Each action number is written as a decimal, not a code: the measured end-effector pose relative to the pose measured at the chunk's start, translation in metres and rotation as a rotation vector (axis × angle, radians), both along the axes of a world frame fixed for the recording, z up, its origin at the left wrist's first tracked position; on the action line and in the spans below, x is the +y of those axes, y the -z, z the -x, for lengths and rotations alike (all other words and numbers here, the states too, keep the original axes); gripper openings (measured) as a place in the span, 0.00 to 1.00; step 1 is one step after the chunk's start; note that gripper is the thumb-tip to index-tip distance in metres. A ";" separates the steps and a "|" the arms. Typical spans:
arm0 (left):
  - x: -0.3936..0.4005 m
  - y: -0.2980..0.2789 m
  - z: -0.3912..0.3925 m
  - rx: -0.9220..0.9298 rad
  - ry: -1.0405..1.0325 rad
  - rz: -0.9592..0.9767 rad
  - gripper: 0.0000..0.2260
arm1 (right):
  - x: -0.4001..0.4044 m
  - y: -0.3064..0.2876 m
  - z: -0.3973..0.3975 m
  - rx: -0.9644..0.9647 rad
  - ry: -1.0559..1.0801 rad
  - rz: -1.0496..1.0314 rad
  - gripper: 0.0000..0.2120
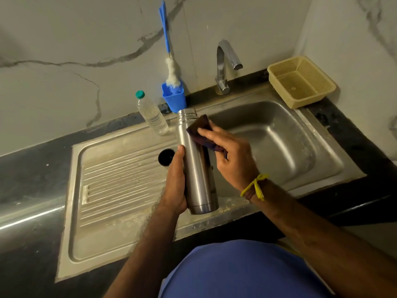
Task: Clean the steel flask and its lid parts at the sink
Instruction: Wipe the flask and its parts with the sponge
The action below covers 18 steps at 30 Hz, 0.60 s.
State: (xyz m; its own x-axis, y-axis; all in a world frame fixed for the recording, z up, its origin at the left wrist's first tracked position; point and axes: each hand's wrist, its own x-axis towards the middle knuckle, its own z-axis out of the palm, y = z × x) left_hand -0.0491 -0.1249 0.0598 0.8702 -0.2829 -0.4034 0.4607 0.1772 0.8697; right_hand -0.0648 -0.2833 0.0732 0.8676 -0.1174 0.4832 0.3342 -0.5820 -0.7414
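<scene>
1. At the sink's front edge, a person's left hand [175, 186] wraps its fingers and thumb round the lower body of the steel flask [194, 160], holding it tilted, mouth away, above the ridge between drainboard and basin.
2. The right hand [228, 155], yellow thread [255, 187] at the wrist, presses a dark scrub pad [202, 130] against the flask's upper side just below the threaded neck, fingers curled over the pad.
3. The step in hand appears to be scouring the flask's outside; its mouth is open, with no lid on it.
4. A black cap part [165, 156] sits on the drainboard [120, 181] just left of the flask, apparently unwashed.
5. Next, the left hand would likely need to turn the flask so the pad reaches the far side, then rinse over the basin [279, 134]; the tap [225, 65] shows no water running.
6. Along the back edge stand a clear plastic bottle [152, 115], a bottle brush [170, 61] in a blue holder [175, 97], and, at the back right corner, a cream basket [300, 82].
</scene>
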 end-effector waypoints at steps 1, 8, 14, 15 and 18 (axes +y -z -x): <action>0.000 -0.002 0.000 -0.002 0.007 -0.006 0.27 | 0.002 0.001 0.001 -0.001 0.022 -0.030 0.26; -0.003 -0.007 -0.009 0.044 0.025 0.103 0.27 | 0.006 0.004 0.020 -0.065 -0.050 0.169 0.27; -0.004 -0.008 -0.021 0.140 0.045 0.158 0.32 | 0.013 0.015 0.030 0.004 -0.078 0.084 0.29; -0.003 -0.010 -0.024 0.152 0.050 0.169 0.35 | 0.012 0.018 0.035 -0.017 -0.126 0.139 0.29; -0.005 -0.004 -0.033 0.073 0.046 0.074 0.38 | 0.003 0.023 0.042 0.004 -0.131 0.114 0.29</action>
